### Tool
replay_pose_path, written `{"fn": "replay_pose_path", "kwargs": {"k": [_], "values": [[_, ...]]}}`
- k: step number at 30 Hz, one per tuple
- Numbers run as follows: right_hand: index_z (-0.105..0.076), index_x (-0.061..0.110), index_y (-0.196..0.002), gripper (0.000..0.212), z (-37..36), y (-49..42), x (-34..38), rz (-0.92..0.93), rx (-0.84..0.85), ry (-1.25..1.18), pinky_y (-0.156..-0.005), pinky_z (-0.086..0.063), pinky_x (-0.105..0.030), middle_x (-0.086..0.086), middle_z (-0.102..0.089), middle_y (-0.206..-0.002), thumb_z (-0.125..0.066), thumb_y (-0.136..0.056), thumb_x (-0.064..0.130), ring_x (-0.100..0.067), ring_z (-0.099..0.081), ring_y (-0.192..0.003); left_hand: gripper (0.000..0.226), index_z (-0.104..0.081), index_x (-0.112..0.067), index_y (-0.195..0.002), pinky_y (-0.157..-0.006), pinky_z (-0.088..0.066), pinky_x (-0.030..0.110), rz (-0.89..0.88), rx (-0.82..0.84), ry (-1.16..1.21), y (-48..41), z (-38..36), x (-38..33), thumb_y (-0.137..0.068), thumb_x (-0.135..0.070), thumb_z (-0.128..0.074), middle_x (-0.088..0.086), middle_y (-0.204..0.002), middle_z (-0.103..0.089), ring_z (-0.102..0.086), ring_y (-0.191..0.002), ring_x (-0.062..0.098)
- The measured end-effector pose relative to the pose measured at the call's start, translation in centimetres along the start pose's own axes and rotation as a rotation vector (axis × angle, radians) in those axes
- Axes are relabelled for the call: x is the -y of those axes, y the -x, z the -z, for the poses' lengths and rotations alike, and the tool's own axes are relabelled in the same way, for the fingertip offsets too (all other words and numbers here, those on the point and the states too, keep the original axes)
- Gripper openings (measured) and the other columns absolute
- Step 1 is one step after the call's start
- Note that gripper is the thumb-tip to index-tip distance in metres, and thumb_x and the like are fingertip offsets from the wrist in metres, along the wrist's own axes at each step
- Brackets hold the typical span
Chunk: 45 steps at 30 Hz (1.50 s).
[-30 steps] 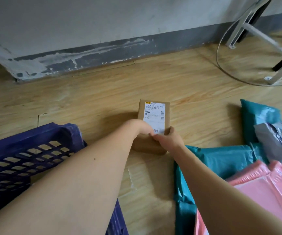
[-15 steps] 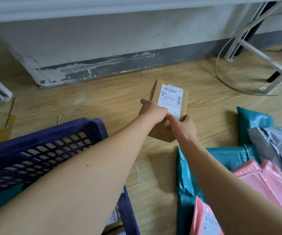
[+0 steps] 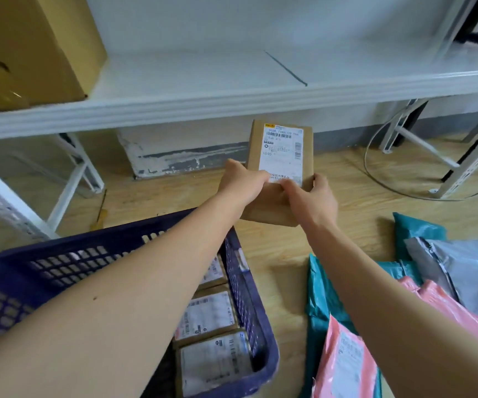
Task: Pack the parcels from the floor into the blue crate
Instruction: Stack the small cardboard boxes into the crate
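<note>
A small brown cardboard parcel (image 3: 280, 145) with a white shipping label is held up in the air above the floor, just beyond the crate's far right corner. My left hand (image 3: 242, 182) grips its left edge and my right hand (image 3: 313, 201) grips its lower right side. The blue plastic crate (image 3: 246, 297) stands at lower left, partly hidden by my left forearm. Three labelled brown boxes (image 3: 206, 315) lie along its right wall.
Soft mailer bags lie on the wooden floor at right: teal (image 3: 321, 300), pink (image 3: 344, 360) and grey (image 3: 467, 271). A white metal shelf (image 3: 203, 104) spans the view above, with a large cardboard box (image 3: 39, 47) on its left end. Shelf legs (image 3: 68, 179) and a cable (image 3: 375, 173) stand behind.
Both hands have lifted the brown parcel off the floor and raised it higher. The view has tilted up, bringing the shelf and the crate's inside into sight.
</note>
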State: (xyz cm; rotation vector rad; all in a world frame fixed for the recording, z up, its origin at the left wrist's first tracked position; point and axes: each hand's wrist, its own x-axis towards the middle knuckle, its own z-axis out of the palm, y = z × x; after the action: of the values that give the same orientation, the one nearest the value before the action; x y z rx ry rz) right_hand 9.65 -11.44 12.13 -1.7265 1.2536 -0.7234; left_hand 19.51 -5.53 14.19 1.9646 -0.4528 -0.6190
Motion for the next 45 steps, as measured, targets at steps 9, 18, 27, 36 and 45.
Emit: {"fn": "replay_pose_path", "kwargs": {"k": [9,18,27,36,45], "values": [[-0.053,0.018,-0.118,0.045,-1.8,7.9,4.8,0.093,0.168,0.137,-0.076,-0.042,-0.030,-0.003,-0.063,-0.111,-0.053,-0.085,0.048,-0.022,-0.054,-0.091,0.046,-0.046,-0.018,-0.118,-0.072,-0.047,0.030,0.039,-0.152,0.126,7.5,9.7,3.0,-0.078,-0.030,-0.066,-0.003,-0.106,-0.059,-0.058,-0.090,0.015],[-0.052,0.017,-0.111,0.037,-6.2,11.8,2.5,0.166,0.472,0.615,-0.065,-0.043,-0.028,-0.001,-0.060,-0.092,-0.052,-0.085,0.044,-0.022,-0.056,-0.080,0.066,-0.056,-0.016,-0.116,-0.079,-0.054,0.037,0.389,-0.039,0.273,9.7,12.3,12.5,-0.054,-0.030,-0.071,0.005,-0.103,-0.065,-0.063,-0.091,0.022],[-0.048,0.012,-0.122,0.034,-10.3,11.0,-2.7,0.114,0.604,0.848,-0.071,-0.040,-0.029,-0.008,-0.059,-0.117,-0.042,-0.091,0.027,-0.028,-0.056,-0.100,0.081,-0.035,-0.020,-0.142,-0.096,-0.048,0.035,0.424,0.023,0.238,8.0,10.1,18.6,-0.072,-0.004,-0.072,0.005,-0.133,-0.052,-0.053,-0.116,0.022],[-0.044,0.012,-0.129,0.039,-12.4,11.0,-5.0,0.139,0.633,0.897,-0.075,-0.042,-0.032,-0.011,-0.061,-0.119,-0.042,-0.090,0.016,-0.032,-0.059,-0.107,0.080,-0.032,-0.017,-0.144,-0.099,-0.046,0.035,0.466,0.074,0.185,6.9,9.3,20.8,-0.074,0.006,-0.064,0.005,-0.138,-0.048,-0.049,-0.119,0.022],[-0.048,0.006,-0.123,0.035,-12.1,11.3,-5.2,0.157,0.673,0.925,-0.076,-0.045,-0.031,-0.013,-0.059,-0.121,-0.046,-0.089,0.014,-0.033,-0.057,-0.111,0.077,-0.027,-0.023,-0.147,-0.104,-0.042,0.044,0.453,0.149,0.154,6.8,8.2,21.0,-0.082,0.009,-0.051,0.008,-0.143,-0.043,-0.043,-0.128,0.027]]}}
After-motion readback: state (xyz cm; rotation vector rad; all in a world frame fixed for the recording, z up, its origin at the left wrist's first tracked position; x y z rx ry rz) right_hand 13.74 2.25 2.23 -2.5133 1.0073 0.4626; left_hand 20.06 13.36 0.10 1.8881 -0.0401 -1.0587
